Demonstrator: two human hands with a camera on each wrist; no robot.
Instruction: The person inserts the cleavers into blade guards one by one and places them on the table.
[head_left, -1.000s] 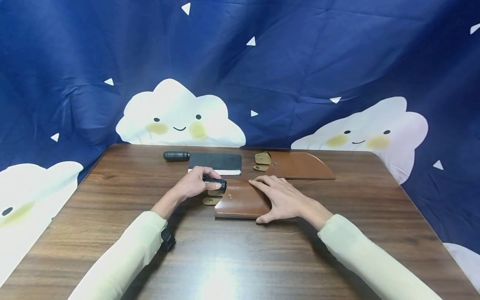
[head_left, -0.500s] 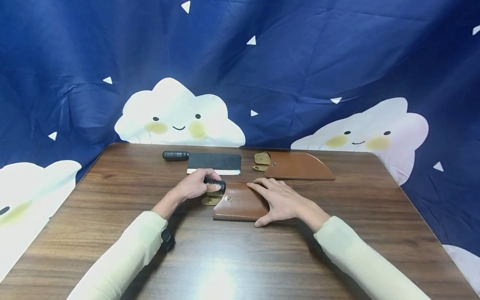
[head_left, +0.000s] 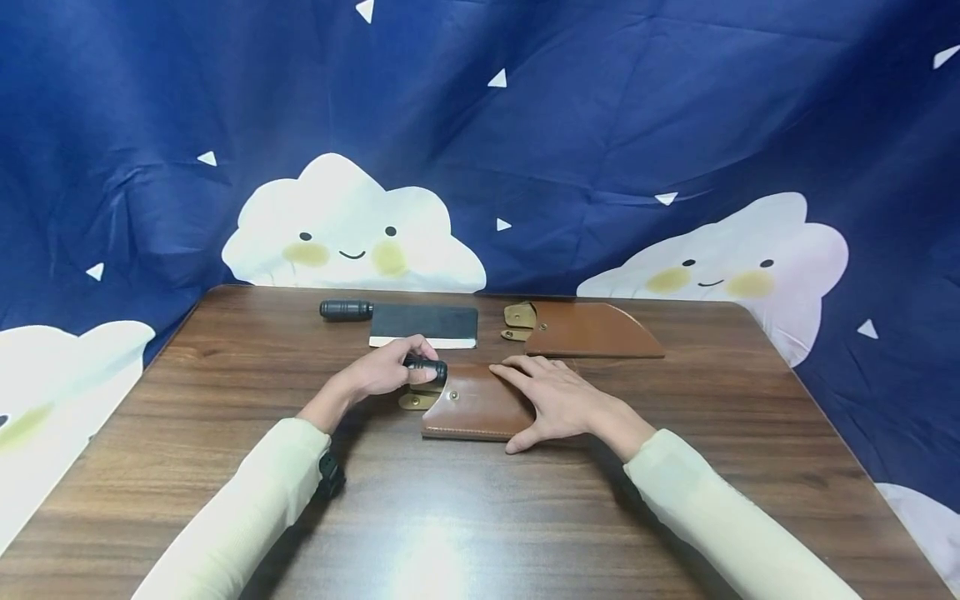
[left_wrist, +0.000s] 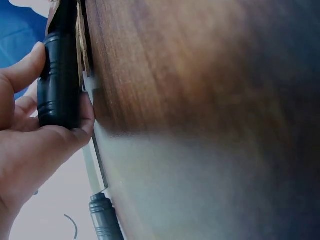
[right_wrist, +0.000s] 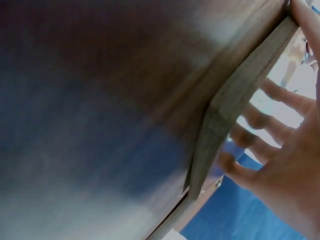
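Observation:
My left hand (head_left: pixel 375 368) grips the black ribbed handle (head_left: pixel 431 369) of a knife, fingers and thumb around it in the left wrist view. The blade is out of sight inside a brown leather sheath (head_left: pixel 472 408) lying on the table. Tan snap straps (head_left: pixel 415 402) stick out unfastened at the sheath's left end. Across the sheath's right end rests my right hand (head_left: pixel 566 402), fingers spread on the leather and thumb at the near edge. In the right wrist view its fingers (right_wrist: pixel 255 142) lie nearly straight over the sheath's edge (right_wrist: pixel 225 102).
Behind the left hand lies a cleaver (head_left: pixel 423 321) with a dark blade and black handle. A second brown sheath (head_left: pixel 592 329), straps unfastened, sits at the back right. A blue cloth (head_left: pixel 555 150) with clouds hangs behind the wooden table (head_left: pixel 187 433).

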